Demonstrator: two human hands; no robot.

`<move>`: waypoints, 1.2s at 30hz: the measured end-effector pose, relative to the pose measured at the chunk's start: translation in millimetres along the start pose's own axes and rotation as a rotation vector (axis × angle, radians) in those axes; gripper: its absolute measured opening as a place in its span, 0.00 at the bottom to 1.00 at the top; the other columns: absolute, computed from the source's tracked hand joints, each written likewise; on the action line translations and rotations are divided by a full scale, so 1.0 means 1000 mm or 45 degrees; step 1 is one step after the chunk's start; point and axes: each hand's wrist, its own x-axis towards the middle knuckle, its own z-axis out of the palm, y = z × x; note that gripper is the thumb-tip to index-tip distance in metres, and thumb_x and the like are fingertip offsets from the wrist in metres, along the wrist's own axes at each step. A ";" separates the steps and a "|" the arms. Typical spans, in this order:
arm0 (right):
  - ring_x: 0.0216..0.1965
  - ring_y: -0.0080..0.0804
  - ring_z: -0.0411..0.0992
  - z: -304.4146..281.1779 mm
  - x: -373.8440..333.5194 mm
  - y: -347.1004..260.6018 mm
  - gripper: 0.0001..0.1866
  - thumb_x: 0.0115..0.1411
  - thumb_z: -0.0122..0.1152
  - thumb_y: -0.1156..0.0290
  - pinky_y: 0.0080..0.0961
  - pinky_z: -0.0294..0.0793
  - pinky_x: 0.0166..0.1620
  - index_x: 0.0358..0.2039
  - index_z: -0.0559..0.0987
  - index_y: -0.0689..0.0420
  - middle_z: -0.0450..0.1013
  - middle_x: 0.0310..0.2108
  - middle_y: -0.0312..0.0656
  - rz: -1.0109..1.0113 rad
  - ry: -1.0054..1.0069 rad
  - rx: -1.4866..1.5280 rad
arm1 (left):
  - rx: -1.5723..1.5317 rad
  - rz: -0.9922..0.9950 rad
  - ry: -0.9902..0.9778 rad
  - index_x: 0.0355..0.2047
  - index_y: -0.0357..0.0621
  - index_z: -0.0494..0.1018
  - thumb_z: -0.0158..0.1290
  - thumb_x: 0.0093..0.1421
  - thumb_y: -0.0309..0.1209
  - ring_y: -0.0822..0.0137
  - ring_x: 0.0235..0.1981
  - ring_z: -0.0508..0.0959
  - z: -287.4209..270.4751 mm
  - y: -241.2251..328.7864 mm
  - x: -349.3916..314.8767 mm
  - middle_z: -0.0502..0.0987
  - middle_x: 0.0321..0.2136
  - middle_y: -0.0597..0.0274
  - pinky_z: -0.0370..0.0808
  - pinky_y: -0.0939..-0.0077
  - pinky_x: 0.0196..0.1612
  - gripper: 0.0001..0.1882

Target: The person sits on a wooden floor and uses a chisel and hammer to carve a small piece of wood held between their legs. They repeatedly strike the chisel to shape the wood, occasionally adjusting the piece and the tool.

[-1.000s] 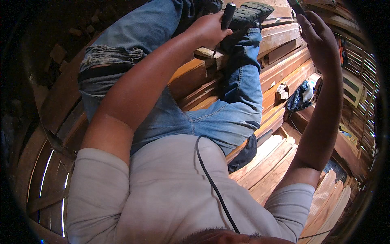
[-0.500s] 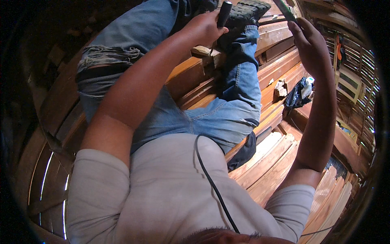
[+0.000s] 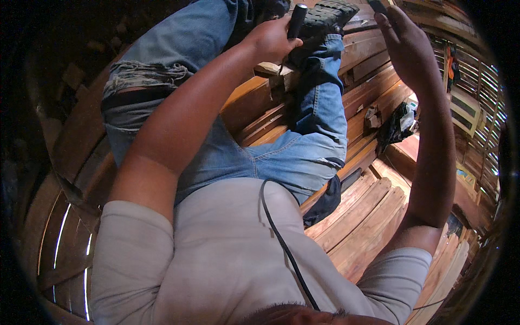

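My left hand (image 3: pixel 272 40) is closed round the upright black handle (image 3: pixel 297 20) of a chisel-like tool. Its handle sticks up above my fist, and a thin dark shank seems to show below, over a pale, rough-cut piece of wood (image 3: pixel 269 69) between my legs. Raised at the upper right, my right hand (image 3: pixel 405 40) grips a dark, rod-like tool handle (image 3: pixel 377 6). The far end of that tool is cut off by the top edge, so its head is hidden.
Stacked brown boards (image 3: pixel 371 89) run beneath and beyond my legs in blue jeans (image 3: pixel 319 108). A black plastic bag (image 3: pixel 398 124) lies on the right beside a small wood block (image 3: pixel 372 117). Pale planks (image 3: pixel 352 216) cover the lower right. A black cable (image 3: pixel 281 241) hangs over my shirt.
My right hand and forearm have moved up and slightly outward with the tool, so less of its handle shows. My left hand stays nearly in place on the black handle.
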 end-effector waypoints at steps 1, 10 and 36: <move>0.38 0.56 0.77 0.000 0.000 -0.001 0.20 0.75 0.50 0.53 0.47 0.73 0.44 0.49 0.76 0.59 0.76 0.34 0.57 0.035 -0.056 -0.015 | 0.089 0.013 -0.002 0.60 0.44 0.71 0.65 0.63 0.37 0.47 0.44 0.85 0.002 0.001 0.000 0.84 0.43 0.43 0.80 0.56 0.47 0.28; 0.42 0.57 0.78 0.000 -0.002 0.000 0.21 0.75 0.50 0.54 0.47 0.74 0.47 0.52 0.78 0.59 0.79 0.39 0.58 0.126 -0.334 -0.102 | 0.342 -0.046 -0.040 0.58 0.44 0.72 0.64 0.63 0.40 0.45 0.43 0.84 -0.008 0.031 -0.007 0.84 0.39 0.44 0.79 0.53 0.48 0.26; 0.43 0.59 0.77 0.000 -0.009 0.002 0.20 0.74 0.52 0.55 0.46 0.73 0.48 0.51 0.76 0.60 0.78 0.38 0.58 -0.012 -0.047 0.029 | 0.356 -0.088 0.081 0.55 0.37 0.71 0.69 0.59 0.44 0.50 0.43 0.84 -0.004 0.018 0.001 0.84 0.41 0.45 0.79 0.58 0.46 0.32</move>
